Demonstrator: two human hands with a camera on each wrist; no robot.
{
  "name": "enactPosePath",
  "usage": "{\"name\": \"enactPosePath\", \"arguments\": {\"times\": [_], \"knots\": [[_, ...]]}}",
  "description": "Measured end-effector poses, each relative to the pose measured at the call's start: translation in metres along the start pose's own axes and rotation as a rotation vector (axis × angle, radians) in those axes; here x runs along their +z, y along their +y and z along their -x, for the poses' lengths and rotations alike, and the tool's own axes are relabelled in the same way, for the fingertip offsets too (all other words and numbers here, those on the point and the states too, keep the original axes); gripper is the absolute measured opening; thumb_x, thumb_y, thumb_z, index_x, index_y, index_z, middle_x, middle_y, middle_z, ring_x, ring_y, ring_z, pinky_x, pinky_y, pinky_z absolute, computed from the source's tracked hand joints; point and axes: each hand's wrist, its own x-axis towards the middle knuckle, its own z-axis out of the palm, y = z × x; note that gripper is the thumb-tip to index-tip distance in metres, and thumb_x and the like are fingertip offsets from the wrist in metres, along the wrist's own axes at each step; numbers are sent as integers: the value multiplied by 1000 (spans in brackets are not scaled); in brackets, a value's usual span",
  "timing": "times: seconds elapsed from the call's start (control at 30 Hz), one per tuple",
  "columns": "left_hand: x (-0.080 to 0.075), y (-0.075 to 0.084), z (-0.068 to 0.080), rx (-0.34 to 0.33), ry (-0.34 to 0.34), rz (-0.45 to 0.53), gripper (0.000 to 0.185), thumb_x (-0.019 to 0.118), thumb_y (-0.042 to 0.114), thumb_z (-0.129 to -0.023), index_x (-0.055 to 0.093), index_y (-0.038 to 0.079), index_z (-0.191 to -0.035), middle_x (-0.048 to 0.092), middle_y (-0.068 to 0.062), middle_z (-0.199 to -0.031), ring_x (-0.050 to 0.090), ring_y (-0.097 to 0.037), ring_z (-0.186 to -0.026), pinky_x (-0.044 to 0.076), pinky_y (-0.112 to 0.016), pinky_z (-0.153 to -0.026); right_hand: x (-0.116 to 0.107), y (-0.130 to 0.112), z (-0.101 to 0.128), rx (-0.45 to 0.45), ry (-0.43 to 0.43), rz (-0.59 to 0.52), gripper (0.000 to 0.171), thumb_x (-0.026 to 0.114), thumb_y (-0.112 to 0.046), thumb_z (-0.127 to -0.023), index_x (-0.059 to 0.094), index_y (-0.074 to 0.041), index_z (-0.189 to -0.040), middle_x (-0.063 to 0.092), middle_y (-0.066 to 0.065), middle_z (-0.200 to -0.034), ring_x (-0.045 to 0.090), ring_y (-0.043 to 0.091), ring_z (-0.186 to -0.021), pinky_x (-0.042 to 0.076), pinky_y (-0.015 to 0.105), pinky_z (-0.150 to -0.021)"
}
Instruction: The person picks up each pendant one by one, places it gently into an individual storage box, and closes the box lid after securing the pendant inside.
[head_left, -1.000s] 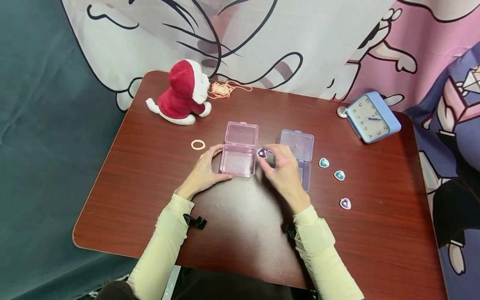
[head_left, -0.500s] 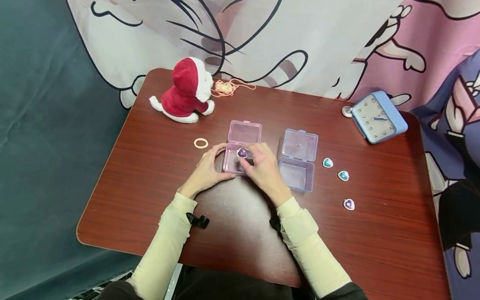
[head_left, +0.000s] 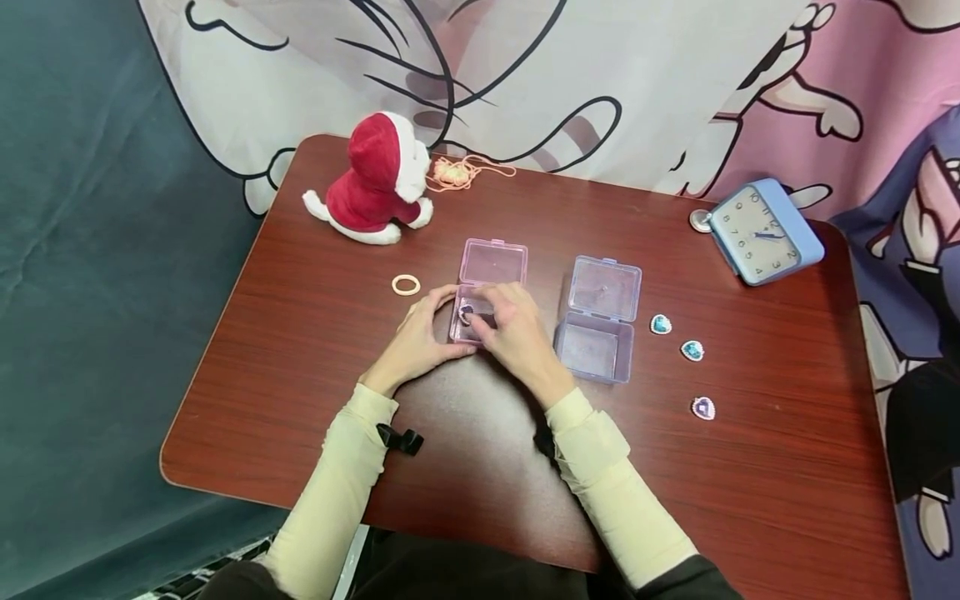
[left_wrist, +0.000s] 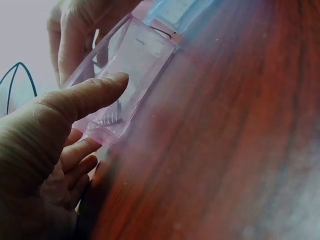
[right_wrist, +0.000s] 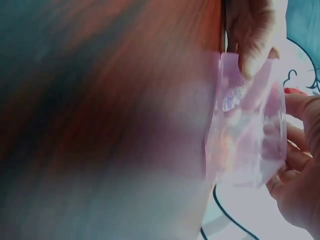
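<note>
A clear pink box (head_left: 492, 262) stands open at the table's middle. My left hand (head_left: 420, 333) grips its left end, with the thumb (left_wrist: 85, 95) against the near wall. My right hand (head_left: 513, 329) hovers over the box base with its fingers curled down into it. A purple heart gem (head_left: 467, 315) sits low inside the base by the left wall, and shows through the plastic as the gem (right_wrist: 231, 98) in the right wrist view. Whether the right fingertips (right_wrist: 295, 160) still pinch it is unclear. The pink box (left_wrist: 125, 75) fills the left wrist view.
An open clear blue box (head_left: 600, 329) stands just right of the pink one. Two teal heart gems (head_left: 661, 324) (head_left: 692, 350) and a purple heart gem (head_left: 703, 408) lie further right. A blue clock (head_left: 765, 232), red plush (head_left: 375, 183), small ring (head_left: 406, 285) and orange cord (head_left: 457, 172) sit around the table (head_left: 300, 375).
My right hand carried the purple heart gem leftward from between the boxes and lowered it into the pink box. The left hand kept its hold on the box.
</note>
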Motion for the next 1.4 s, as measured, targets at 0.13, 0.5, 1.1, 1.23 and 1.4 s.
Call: {"name": "enactPosePath", "arguments": {"times": [0.13, 0.5, 1.1, 1.23, 1.4], "knots": [[3, 3, -1, 0, -5, 2, 97, 96, 31, -77, 43, 18, -157, 55, -7, -155, 47, -33, -139, 35, -54, -116, -22, 9, 15, -24, 118, -18, 33, 85, -9, -87, 74, 1, -117, 75, 16, -106, 64, 33, -98, 54, 46, -86], [3, 3, -2, 8, -2, 20, 96, 96, 29, -77, 44, 15, -156, 54, -5, -156, 46, -32, -142, 33, -55, -118, -105, 60, 96, 194, 466, 20, 19, 84, 1, -84, 79, 2, -103, 76, 18, -91, 66, 36, -86, 45, 26, -82], [2, 1, -2, 6, -2, 11, 96, 97, 30, -77, 44, 16, -156, 53, -5, -157, 46, -32, -142, 31, -57, -119, -147, 100, 208, 672, 535, 160, 36, 84, -9, -85, 76, 0, -119, 75, 22, -110, 66, 39, -106, 37, 21, -86], [3, 1, -2, 7, -2, 5, 96, 96, 30, -77, 44, 17, -156, 54, -4, -157, 46, -31, -143, 31, -57, -119, -144, 104, 223, 755, 494, 150, 50, 88, -16, -83, 71, -1, -127, 70, 22, -117, 63, 38, -112, 39, 30, -91], [4, 1, -2, 21, -4, 11, 97, 97, 28, -77, 42, 14, -157, 53, -7, -158, 46, -30, -145, 30, -56, -120, -138, 111, 237, 761, 463, 162, 57, 88, -14, -83, 66, 1, -133, 65, 27, -118, 56, 45, -113, 39, 53, -94]]}}
